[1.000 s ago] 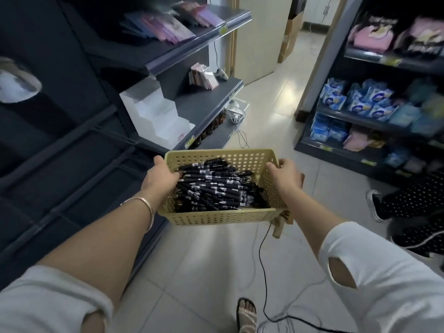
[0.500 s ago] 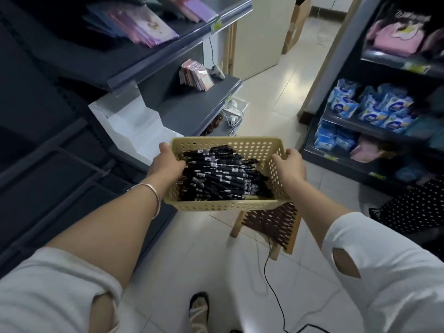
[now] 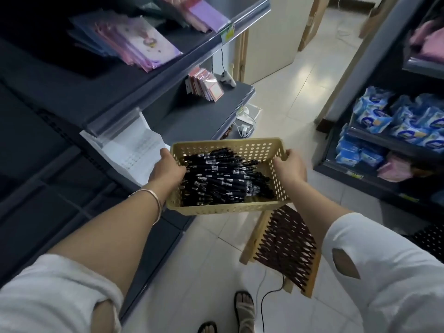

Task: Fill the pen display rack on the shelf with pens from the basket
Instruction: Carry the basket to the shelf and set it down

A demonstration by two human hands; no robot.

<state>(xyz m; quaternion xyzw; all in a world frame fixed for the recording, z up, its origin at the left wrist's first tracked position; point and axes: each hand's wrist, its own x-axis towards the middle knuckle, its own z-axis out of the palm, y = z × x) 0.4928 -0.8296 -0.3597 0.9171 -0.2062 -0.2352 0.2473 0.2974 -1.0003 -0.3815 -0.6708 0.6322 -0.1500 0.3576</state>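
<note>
One tan perforated basket (image 3: 228,209) was held in the air, and in it lay a single heap of black pens (image 3: 223,179), far too many and too tangled to count. One white stepped pen display rack (image 3: 134,152) stood on the dark shelf (image 3: 192,116) just left of the basket. One wooden stool (image 3: 286,248) with a dark woven seat stood below the basket, and two sandalled feet (image 3: 245,308) showed further below it. One thin bracelet (image 3: 153,200) circled the wrist left of the basket.

The rack's upper part was hidden behind a clear strip on the shelf edge above it, and its near right corner lay behind the left hand (image 3: 168,169); its rows of holes were faint. The stool's top lay behind the basket. The foot nearer the shelf was cut off by the bottom edge. The pens' label print was too small to read.

The left hand grasped the basket's left wall, curled over the rim. The right hand (image 3: 292,168) clasped the right wall, thumb inside the rim, fingers outside. The fingertips on the outer walls were mostly out of sight.
</note>
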